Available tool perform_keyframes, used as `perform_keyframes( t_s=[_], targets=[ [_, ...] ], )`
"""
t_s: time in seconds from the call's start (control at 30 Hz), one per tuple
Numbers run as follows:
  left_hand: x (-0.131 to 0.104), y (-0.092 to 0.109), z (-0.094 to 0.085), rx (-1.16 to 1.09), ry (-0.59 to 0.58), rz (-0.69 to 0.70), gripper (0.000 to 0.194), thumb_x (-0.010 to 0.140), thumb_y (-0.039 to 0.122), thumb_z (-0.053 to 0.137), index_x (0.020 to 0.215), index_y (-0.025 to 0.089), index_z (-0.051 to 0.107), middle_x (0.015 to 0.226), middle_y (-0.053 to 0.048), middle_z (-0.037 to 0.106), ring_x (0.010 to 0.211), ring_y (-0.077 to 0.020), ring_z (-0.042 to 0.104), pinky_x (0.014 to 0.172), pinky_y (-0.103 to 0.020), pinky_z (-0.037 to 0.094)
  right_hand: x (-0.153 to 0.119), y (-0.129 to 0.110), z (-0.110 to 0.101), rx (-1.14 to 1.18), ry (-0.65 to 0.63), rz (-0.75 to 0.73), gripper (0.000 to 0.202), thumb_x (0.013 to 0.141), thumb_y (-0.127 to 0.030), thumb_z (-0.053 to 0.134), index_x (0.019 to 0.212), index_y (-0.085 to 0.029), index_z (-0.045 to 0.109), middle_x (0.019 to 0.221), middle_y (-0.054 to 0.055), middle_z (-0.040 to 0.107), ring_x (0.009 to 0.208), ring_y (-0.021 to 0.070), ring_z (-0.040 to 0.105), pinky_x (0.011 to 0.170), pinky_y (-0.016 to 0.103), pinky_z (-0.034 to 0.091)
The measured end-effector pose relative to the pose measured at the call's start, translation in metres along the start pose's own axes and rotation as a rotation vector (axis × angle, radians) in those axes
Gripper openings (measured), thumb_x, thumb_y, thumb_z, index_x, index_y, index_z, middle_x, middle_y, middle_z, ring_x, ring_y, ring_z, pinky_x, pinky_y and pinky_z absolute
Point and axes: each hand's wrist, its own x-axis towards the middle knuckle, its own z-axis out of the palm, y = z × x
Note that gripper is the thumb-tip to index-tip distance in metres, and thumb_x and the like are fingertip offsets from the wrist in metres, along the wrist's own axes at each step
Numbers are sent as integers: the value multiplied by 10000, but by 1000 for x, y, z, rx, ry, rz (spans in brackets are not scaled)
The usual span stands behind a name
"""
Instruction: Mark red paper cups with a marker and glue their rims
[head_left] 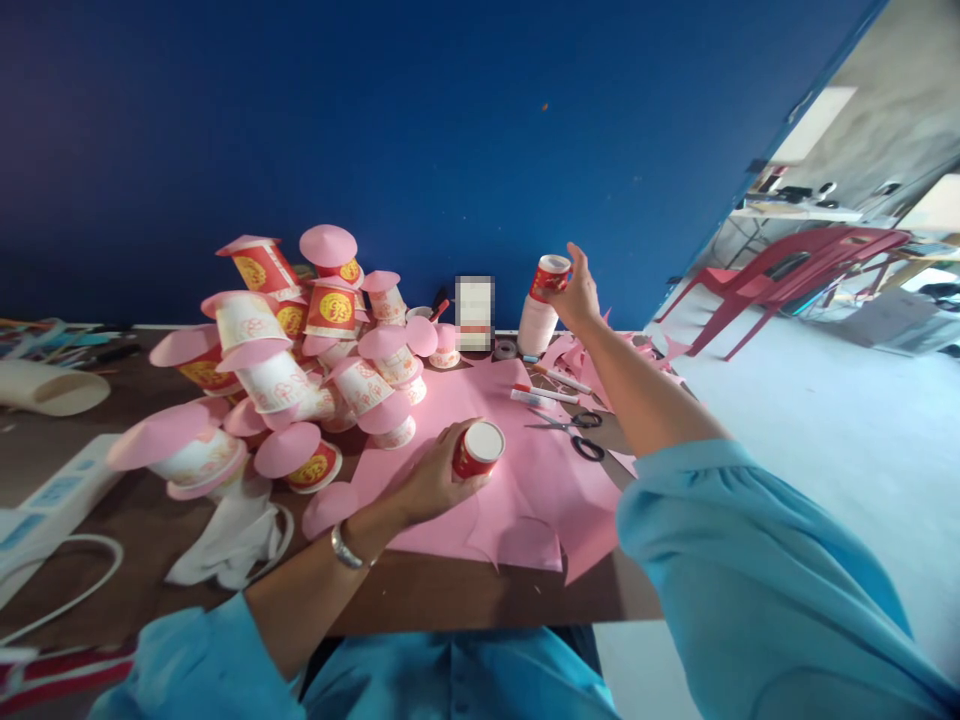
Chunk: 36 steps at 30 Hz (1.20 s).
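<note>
My left hand (436,470) is wrapped around a red paper cup (478,450), its white round end facing up, above a pink paper sheet (442,520). Farther back, my right hand (581,295) holds another red paper cup (549,279) at the top of an upright pale stack (537,325). Its thumb lies across the cup's side, while one finger points up beside the rim. To the left of my hands is a heap of red and white paper cups (262,385) with pink paper cones and discs on them.
Scissors (574,428), markers (546,393) and pink paper scraps (585,360) lie at the right. A tape roll (505,349) sits near the blue wall (420,130). White cloth (229,535), a power strip (56,500) and a cardboard tube (52,388) occupy the left. A red chair (787,265) stands beyond.
</note>
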Motion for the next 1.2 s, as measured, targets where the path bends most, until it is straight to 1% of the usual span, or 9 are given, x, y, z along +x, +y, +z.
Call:
perform_keyframes(
  t_s=[0.1,0.3,0.43,0.6,0.73,0.83,0.97,1.07,1.2],
  targets=[
    [0,0,0,-4,-34,9,553,894,321,817,1412,269,630,1341,-112,763,1190,-311,751,1005,-468,641,7,3,-4,31,48,-28,979,809,-403,776,1691,-307,362,1725,120,534,1593,415,523,1285,688,483],
    [0,1,-1,-30,-35,-7,557,911,306,792,1430,267,594,1411,-128,730,1272,-324,722,1070,-513,620,18,10,-5,147,141,-51,931,829,-388,801,1661,-362,382,1717,109,527,1577,410,529,1300,704,443],
    [1,1,-1,-39,-31,-14,551,903,316,800,1414,260,601,1400,-126,737,1269,-323,731,1063,-497,625,18,15,-3,145,147,-36,977,820,-415,824,1677,-347,360,1735,127,481,1618,429,471,1312,701,423],
    [0,3,-1,-31,-34,-31,581,888,314,813,1428,268,603,1379,-114,746,1237,-321,741,1053,-496,631,13,19,8,175,105,-33,1130,793,-487,893,1722,-347,265,1721,171,482,1547,427,546,1221,687,519],
    [0,3,-1,-41,-31,-31,589,880,301,816,1427,254,603,1392,-128,738,1251,-327,732,1071,-521,622,4,20,15,141,73,1,1213,720,-429,946,1720,-288,274,1751,209,454,1554,436,541,1270,701,470],
    [0,1,0,-61,-25,-44,590,871,296,829,1417,254,609,1395,-127,739,1250,-326,735,1068,-523,626,-1,20,15,135,56,-22,1155,733,-422,922,1707,-304,312,1726,185,502,1563,433,536,1288,721,447],
    [0,1,-1,-39,-39,-59,588,872,318,839,1413,266,614,1381,-121,744,1223,-324,740,1029,-501,639,4,18,10,142,103,-82,1037,781,-403,873,1676,-332,353,1730,154,495,1615,435,479,1317,706,413],
    [1,2,-1,-39,-35,-46,567,879,313,830,1401,268,613,1368,-118,743,1222,-322,732,1039,-503,629,9,15,6,115,130,-106,1018,794,-365,860,1674,-334,350,1731,155,476,1641,440,435,1314,701,415],
    [1,4,-1,-55,-44,-56,546,876,311,821,1379,260,614,1364,-117,743,1231,-326,732,1049,-512,623,6,12,3,74,123,-130,1023,802,-321,839,1691,-293,334,1702,177,489,1637,433,428,1323,707,406]
  ],
)
